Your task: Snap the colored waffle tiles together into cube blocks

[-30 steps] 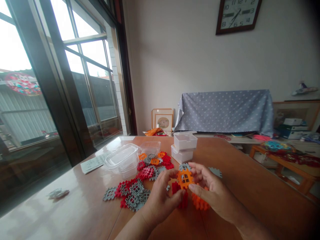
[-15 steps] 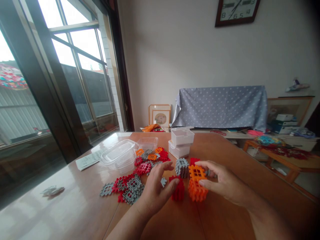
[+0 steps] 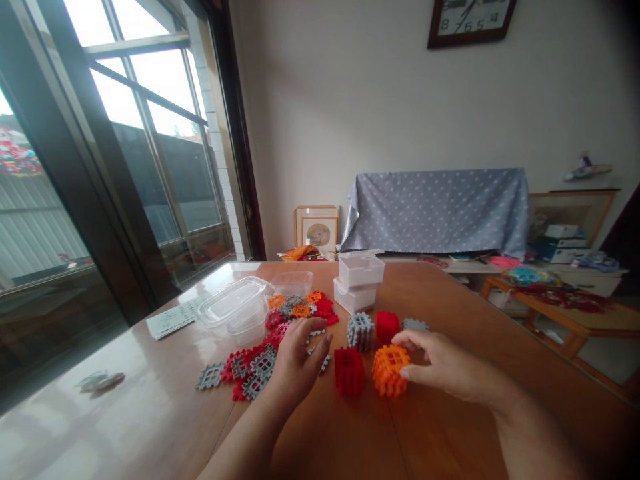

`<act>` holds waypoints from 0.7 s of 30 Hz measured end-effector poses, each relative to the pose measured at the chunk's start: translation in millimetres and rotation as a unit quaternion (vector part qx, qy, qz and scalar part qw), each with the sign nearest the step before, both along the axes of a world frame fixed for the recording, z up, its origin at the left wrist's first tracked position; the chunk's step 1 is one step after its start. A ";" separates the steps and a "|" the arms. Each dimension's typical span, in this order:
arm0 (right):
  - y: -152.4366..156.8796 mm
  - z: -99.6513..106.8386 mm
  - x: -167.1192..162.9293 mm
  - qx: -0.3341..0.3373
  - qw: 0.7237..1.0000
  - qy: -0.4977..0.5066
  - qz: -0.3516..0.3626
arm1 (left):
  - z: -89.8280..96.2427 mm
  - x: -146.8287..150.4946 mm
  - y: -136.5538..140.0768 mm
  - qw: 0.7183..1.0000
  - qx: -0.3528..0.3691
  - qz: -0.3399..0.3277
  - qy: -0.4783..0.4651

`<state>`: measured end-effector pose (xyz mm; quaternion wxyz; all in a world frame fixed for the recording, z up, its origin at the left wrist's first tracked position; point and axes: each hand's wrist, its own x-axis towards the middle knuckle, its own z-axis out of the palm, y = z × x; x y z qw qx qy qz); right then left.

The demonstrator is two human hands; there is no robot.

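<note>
My right hand (image 3: pixel 435 360) has its thumb and fingertips at the right side of a stack of orange interlocking window tiles (image 3: pixel 390 370), holding its edge. My left hand (image 3: pixel 303 357) hovers at the right of the loose tile pile, fingers apart and nothing in them. Between the hands stands a stack of red tiles (image 3: pixel 349 371). Behind it are a stack of grey tiles (image 3: pixel 361 331) and another red stack (image 3: pixel 387 326). A grey tile (image 3: pixel 415 325) lies partly behind my right hand. Loose red and grey tiles (image 3: pixel 250 370) spread to the left, partly hidden by my left hand.
Two white plastic boxes (image 3: pixel 355 298) are stacked at the back. Clear plastic containers (image 3: pixel 235 310) and a paper booklet (image 3: pixel 173 320) lie on the left of the wooden table (image 3: pixel 165 413). A small clear plastic bundle (image 3: pixel 101 381) is near the left edge.
My right hand has come down with an orange tile, which now sits level on the orange stack. My left hand has drawn slightly left, away from the red stack.
</note>
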<state>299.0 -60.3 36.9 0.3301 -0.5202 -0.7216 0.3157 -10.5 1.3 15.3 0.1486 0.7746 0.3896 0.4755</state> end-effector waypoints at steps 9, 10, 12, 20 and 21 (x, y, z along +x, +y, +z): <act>-1.4 -2.4 -0.1 -0.011 1.000 -0.009 -0.013 | -0.4 -1.1 1.8 1.000 0.006 -0.006 0.011; -1.2 -4.0 0.6 -0.010 1.000 -0.010 -0.017 | -0.6 -1.2 2.0 1.000 0.006 -0.006 0.012; -0.3 -8.0 2.6 -0.008 1.000 -0.011 -0.028 | -0.9 -1.5 2.3 1.000 0.004 -0.006 0.012; 3.4 -17.1 7.6 -0.093 0.993 -0.061 -0.035 | -5.2 -3.9 5.2 1.000 -0.003 -0.018 0.011; 3.0 -16.6 7.1 -0.095 0.993 -0.066 -0.035 | -5.4 -3.9 5.4 1.000 -0.003 -0.018 0.010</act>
